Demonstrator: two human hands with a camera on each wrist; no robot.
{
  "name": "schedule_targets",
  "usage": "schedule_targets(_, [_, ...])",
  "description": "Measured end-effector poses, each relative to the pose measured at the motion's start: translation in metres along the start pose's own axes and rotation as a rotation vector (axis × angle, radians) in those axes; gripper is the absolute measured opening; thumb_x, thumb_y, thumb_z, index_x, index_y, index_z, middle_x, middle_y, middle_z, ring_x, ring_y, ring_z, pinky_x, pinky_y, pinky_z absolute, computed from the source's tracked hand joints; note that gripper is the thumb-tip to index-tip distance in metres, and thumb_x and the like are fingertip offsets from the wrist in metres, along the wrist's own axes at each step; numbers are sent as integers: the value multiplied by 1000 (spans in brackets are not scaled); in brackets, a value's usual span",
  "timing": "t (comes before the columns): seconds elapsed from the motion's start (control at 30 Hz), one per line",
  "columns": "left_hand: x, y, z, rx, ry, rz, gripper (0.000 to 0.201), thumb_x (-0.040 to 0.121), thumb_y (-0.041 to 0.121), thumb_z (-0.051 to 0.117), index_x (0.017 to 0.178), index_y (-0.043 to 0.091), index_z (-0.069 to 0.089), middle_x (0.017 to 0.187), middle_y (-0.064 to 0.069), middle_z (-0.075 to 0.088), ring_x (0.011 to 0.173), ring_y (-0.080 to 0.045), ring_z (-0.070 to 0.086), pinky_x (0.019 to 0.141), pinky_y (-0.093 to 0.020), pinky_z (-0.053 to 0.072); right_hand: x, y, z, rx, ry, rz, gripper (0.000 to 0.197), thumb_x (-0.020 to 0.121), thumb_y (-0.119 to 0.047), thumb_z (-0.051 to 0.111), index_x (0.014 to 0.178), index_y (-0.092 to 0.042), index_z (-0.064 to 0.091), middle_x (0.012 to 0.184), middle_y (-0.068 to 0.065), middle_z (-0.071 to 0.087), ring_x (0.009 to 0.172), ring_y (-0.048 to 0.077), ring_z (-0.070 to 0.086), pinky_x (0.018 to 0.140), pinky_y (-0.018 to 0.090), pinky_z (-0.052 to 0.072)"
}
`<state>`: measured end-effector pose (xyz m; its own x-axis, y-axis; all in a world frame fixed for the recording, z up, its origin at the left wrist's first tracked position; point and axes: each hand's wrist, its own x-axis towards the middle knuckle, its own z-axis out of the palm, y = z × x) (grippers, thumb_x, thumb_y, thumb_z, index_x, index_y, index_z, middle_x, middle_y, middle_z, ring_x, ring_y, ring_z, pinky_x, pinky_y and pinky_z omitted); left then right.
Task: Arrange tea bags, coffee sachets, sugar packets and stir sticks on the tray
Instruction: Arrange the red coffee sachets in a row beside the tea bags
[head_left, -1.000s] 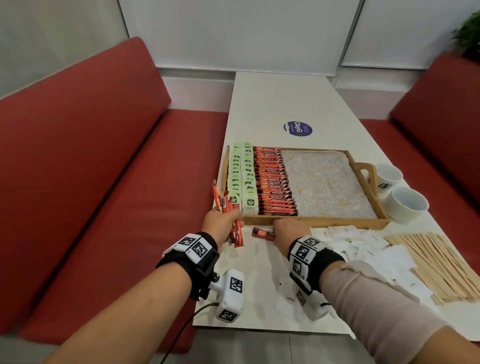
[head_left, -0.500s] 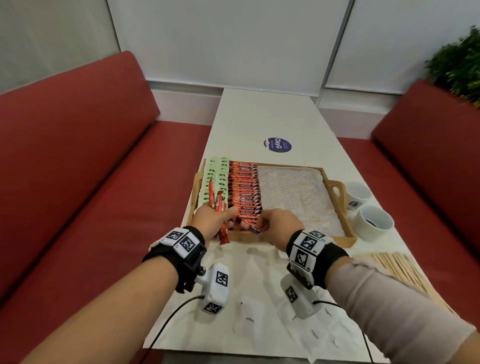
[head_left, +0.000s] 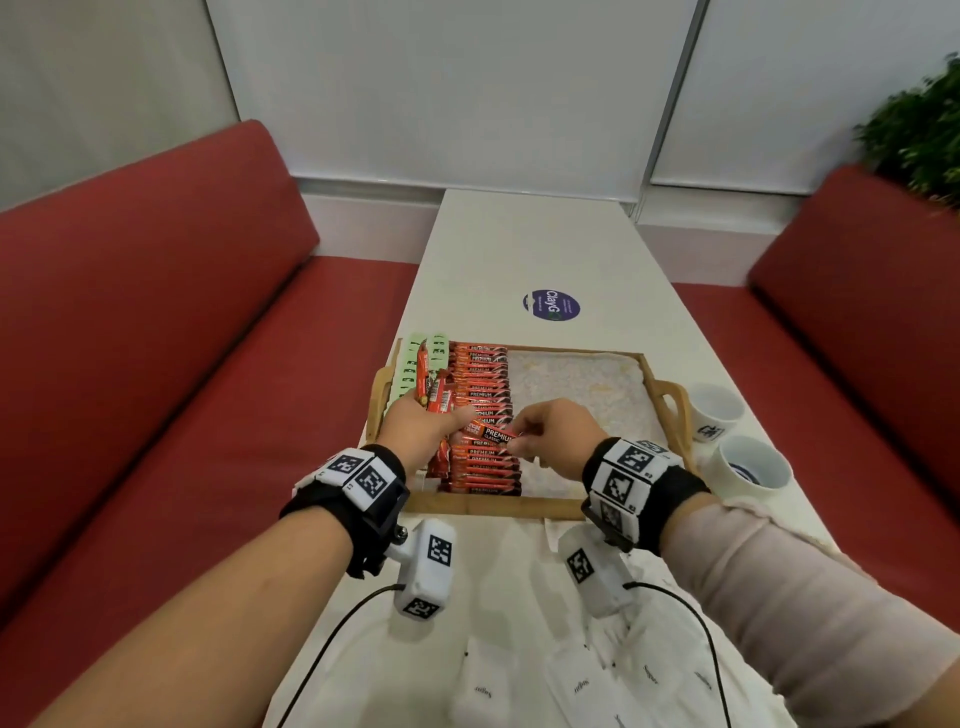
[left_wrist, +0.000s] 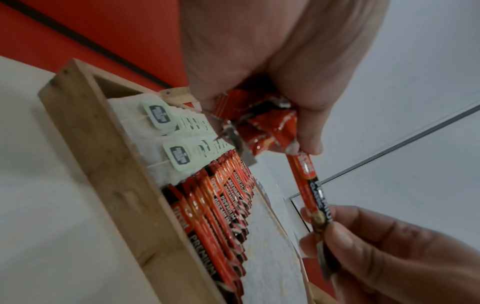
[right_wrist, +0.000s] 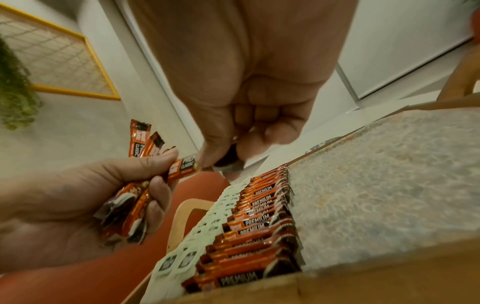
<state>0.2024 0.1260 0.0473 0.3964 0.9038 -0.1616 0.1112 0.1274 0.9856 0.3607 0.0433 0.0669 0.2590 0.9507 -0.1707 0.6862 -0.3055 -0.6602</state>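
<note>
Head view: both hands now up over tray (head_left: 498, 506) from the table edge; right hand (head_left: 558, 434) pinches one coffee sachet (head_left: 488, 432), its other end against left thumb. Left hand (head_left: 421, 428) fisted round spare sachets (head_left: 434, 397) at 9 o'clock of the sachet row (head_left: 483, 395). Likely next into the row.

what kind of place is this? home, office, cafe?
Probably a cafe or office break booth, not a home: red bench seats flank a long white table with a round branded sticker. The wooden tray holds rows of coffee sachets.
</note>
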Motion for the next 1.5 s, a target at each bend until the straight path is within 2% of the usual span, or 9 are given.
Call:
schedule_targets(0.07, [11, 3, 0, -3, 23, 12, 21, 82, 9, 73, 100, 13, 63, 96, -9, 71, 77, -21, 66, 78, -37, 56, 12, 2, -4, 38, 6, 14, 8, 84, -10, 69, 89, -16, 67, 65, -7, 60, 54, 6, 54, 57, 15, 45])
schedule_targets(0.17, [30, 7, -3, -23, 86, 31, 12, 83, 16, 72, 91, 15, 64, 86, -4, 71, 67, -18, 64, 71, -34, 55, 34, 0, -10, 36, 51, 26, 10, 84, -8, 69, 81, -16, 65, 62, -5, 60, 51, 6, 55, 54, 15, 44])
schedule_targets(0.23, [44, 8, -6, -66, 132, 8, 9, 84, 20, 71, 87, 20, 63, 83, 1, 70, 63, -15, 62, 68, -32, 53, 51, -1, -14, 11, 76, 27, 7, 84, -9, 69, 81, -15, 65, 64, -4, 60, 54, 8, 55, 56, 18, 47])
schedule_targets(0.37, [68, 10, -9, -162, 157, -52, 14, 86, 17, 69, 91, 23, 58, 87, 4, 67, 64, -12, 64, 58, -28, 50, 87, 1, -24, -32, 142, 46, 3, 84, -11, 69, 85, -13, 70, 74, -1, 64, 69, 15, 56, 75, 31, 51])
schedule_targets(0.6, [100, 8, -13, -215, 130, -116, 14, 89, 14, 65, 90, 23, 55, 91, 5, 65, 66, -9, 64, 42, -17, 47, 152, 8, -37, -130, 222, 175, 9, 81, -19, 72, 90, -16, 73, 83, 2, 64, 79, 17, 58, 67, 26, 42])
schedule_targets(0.87, [129, 1, -11, -262, 106, -154, 12, 89, 18, 66, 94, 24, 56, 94, 5, 68, 71, -10, 67, 53, -23, 49, 196, 14, -21, -197, 161, 208, 8, 82, -20, 72, 90, -20, 71, 93, 2, 68, 81, 15, 56, 68, 25, 40])
schedule_targets(1.13, [141, -2, -9, -288, 88, -177, 15, 88, 20, 67, 100, 21, 58, 95, 3, 69, 78, -14, 68, 53, -24, 51, 217, 9, -11, -267, 90, 213, 10, 83, -17, 70, 93, -18, 72, 98, 3, 69, 82, 16, 56, 71, 25, 41])
schedule_targets(1.37, [143, -5, -11, -321, 87, -183, 11, 89, 18, 66, 95, 21, 57, 89, 4, 69, 71, -11, 66, 46, -20, 49, 218, 8, -8, -321, 59, 202, 14, 84, -17, 69, 99, -16, 71, 108, 4, 68, 100, 21, 62, 77, 26, 43])
schedule_targets(1.5, [143, -3, -11, -348, 75, -192, 17, 90, 21, 65, 104, 19, 56, 92, 3, 69, 74, -11, 68, 51, -24, 54, 216, 4, -9, -332, 95, 174, 26, 83, -21, 71, 108, -17, 66, 119, 6, 58, 104, 23, 59, 83, 30, 44])
